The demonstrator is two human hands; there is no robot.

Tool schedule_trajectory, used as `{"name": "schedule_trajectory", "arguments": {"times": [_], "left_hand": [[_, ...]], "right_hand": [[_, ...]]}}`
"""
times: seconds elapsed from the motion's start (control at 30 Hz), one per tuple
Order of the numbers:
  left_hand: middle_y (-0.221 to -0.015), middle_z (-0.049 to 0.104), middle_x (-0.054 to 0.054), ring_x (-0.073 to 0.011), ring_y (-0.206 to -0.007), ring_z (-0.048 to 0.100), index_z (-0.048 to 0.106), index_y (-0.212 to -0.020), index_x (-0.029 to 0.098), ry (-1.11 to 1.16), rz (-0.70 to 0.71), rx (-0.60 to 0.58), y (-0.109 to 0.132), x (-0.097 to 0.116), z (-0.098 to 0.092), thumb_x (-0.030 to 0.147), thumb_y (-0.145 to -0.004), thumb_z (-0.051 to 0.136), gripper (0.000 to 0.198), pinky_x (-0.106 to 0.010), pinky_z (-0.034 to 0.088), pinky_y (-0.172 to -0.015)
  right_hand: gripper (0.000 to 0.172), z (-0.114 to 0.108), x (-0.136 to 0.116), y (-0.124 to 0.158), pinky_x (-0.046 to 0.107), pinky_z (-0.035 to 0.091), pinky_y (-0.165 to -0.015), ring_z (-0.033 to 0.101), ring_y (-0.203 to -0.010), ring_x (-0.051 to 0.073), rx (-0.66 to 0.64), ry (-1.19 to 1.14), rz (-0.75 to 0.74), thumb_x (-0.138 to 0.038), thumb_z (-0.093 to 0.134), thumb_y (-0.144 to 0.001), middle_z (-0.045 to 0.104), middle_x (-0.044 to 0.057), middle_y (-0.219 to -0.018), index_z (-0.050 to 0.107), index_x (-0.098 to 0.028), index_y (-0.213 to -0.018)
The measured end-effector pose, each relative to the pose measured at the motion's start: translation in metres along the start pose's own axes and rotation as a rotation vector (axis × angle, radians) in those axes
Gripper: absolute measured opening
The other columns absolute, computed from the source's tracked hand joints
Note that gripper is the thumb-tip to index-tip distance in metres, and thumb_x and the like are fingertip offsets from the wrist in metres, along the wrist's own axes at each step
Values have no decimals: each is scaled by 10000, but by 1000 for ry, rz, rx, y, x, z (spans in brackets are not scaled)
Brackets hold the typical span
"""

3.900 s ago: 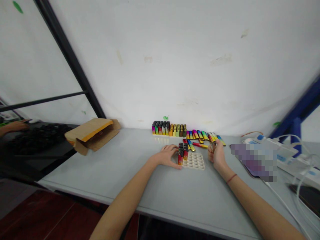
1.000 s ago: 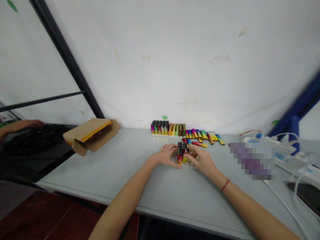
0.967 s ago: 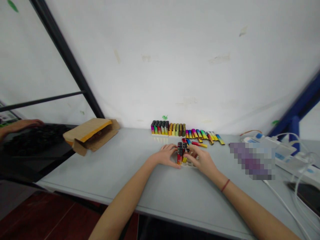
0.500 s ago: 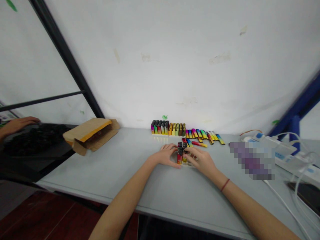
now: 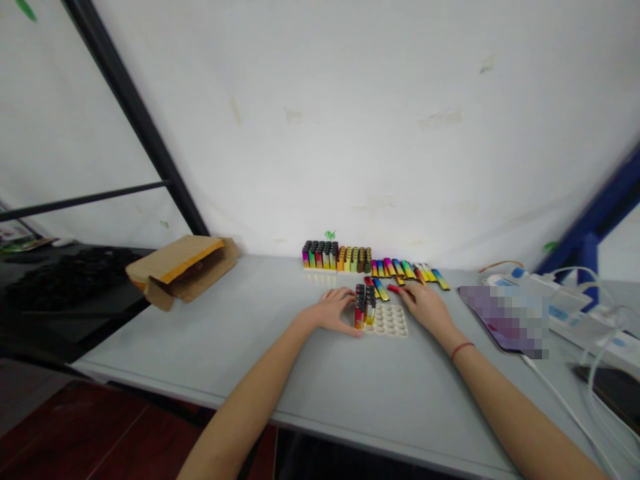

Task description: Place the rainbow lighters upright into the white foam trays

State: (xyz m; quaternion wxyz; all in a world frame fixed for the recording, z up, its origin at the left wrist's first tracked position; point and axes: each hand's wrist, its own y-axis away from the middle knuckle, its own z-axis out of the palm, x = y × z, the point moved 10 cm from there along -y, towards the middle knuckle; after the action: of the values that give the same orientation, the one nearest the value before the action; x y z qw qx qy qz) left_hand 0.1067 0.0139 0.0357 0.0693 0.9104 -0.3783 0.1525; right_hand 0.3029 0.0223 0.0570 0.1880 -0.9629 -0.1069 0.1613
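Note:
A white tray with round hollows [image 5: 393, 321] lies on the table. At its left end two rows of lighters with black tops [image 5: 360, 308] stand upright, with red and yellow bodies. My left hand [image 5: 333, 311] curls around the left end of the tray, thumb at the near corner and fingers behind the lighters. Behind the tray's right side, my right hand [image 5: 424, 305] is closed on a red lighter [image 5: 394, 289] lying flat; the fingers hide much of it. Just left of it lie a blue-and-yellow lighter [image 5: 381, 290] and a red one, side by side.
Along the wall stand a block of black-topped lighters [image 5: 320, 256] and a block of yellow-to-brown ones [image 5: 354, 259]. More colourful lighters [image 5: 395, 267] lie beside them. A brown paper bag [image 5: 183, 267] is at left; a power strip [image 5: 575, 313], cables and a phone [image 5: 613, 393] at right.
My right hand has left the standing lighters and moved right and back to the red lighter lying there, uncovering the tray's hollows. Another person's hand at far left has gone from view.

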Motion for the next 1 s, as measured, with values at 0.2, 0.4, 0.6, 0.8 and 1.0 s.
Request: {"name": "schedule_trajectory", "arguments": {"times": [0.2, 0.4, 0.6, 0.8, 1.0], "left_hand": [[-1431, 356, -122, -363, -1345, 263, 480, -1280, 193, 2, -13, -7, 0, 0, 0, 752, -602, 646, 894, -468, 157, -1125], [-1426, 360, -133, -352, -1344, 273, 482, -1281, 175, -10, -9, 2, 1, 1, -1, 753, -613, 638, 897, -453, 163, -1125], [-1420, 375, -123, -341, -1338, 288, 480, -1286, 196, -6, -1, 11, 1, 2, -2, 749, -604, 652, 894, -447, 174, -1119], [-1428, 364, -124, -340, -1341, 280, 468, -1303, 187, -10, 1, 10, 1, 1, -1, 759, -604, 643, 921, -441, 163, -1125], [-1424, 364, -132, -345, -1338, 283, 472, -1302, 173, -12, 11, 16, 0, -1, 0, 752, -605, 651, 923, -439, 170, -1125]], "right_hand": [[196, 4, 4, 0, 327, 421, -748, 586, -887, 253, -35, 30, 50, -217, 461, -867, 652, 146, -929, 619, -130, -943], [296, 4, -1, 1, 339, 429, -801, 568, -930, 262, -5, -12, 23, -79, 379, -820, 604, 199, -1004, 603, -89, -1014], [347, -13, 3, 4, 314, 424, -630, 624, -734, 247, 56, -175, 178, -313, 350, -911, 671, 111, -860, 508, -152, -1175], [400, -19, 1, 5, 328, 428, -663, 635, -760, 255, 93, -237, 147, -426, 336, -914, 687, 119, -887, 565, -167, -1113], [396, -23, -8, 6, 291, 374, -593, 578, -654, 211, 96, -332, 146, -470, 334, -910, 640, 56, -735, 586, -180, -1008]]}}
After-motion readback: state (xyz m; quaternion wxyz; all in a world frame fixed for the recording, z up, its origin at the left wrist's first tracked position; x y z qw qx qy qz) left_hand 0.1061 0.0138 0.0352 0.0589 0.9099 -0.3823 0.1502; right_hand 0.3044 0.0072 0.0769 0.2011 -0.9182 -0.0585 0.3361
